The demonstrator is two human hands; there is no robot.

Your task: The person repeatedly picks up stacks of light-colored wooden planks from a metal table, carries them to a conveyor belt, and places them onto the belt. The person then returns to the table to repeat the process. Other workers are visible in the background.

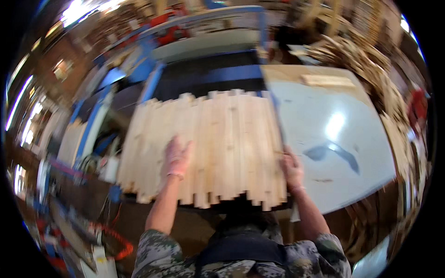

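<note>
A wide row of pale wooden strips (218, 148) lies side by side in front of me, their near and far ends uneven. On top of the strips, left of the middle, my left hand (177, 157) rests with its fingers spread and the thumb apart; it looks gloved. At the row's right edge is my right hand (292, 169), its fingers against the side of the outermost strip. Blur hides whether those fingers grip it or only press on it.
Right of the row lies a pale, shiny tabletop (343, 143) with a short wooden board (327, 81) at its far end. Beyond the strips is a dark bed with a blue frame (204, 18). Heaped wood scraps (366, 60) lie far right; a red coiled hose (123, 248) hangs lower left.
</note>
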